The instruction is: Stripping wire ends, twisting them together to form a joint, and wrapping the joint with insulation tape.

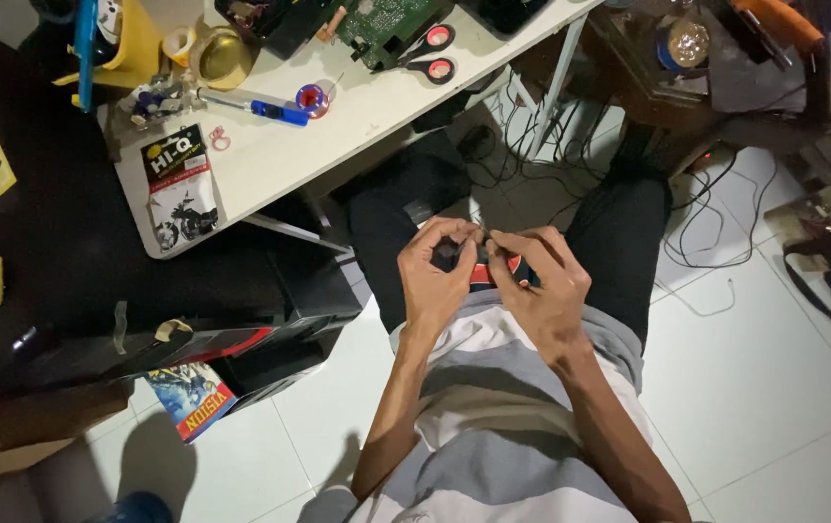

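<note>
White tiled floor (pixel 764 368) lies open beneath; left hand (pixel 438 274) and right hand (pixel 541 281) pinch a small dark part (pixel 481 260).

Smooth matt white laminate counter (pixel 357 136) — glossy white tiled floor (pixel 773 368), soft grey-and-white cloth shirt (pixel 493 407), glossy plastic-handled metal scissors (pixel 430 53).

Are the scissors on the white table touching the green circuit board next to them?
Touching: in the head view the scissors' blades run up onto the lower edge of the green circuit board, with no gap visible between them.

Scissors (pixel 432 55) and solder spool (pixel 312 99) lie on the table (pixel 357 131); cables (pixel 706 228) on the floor (pixel 773 368) right.
</note>
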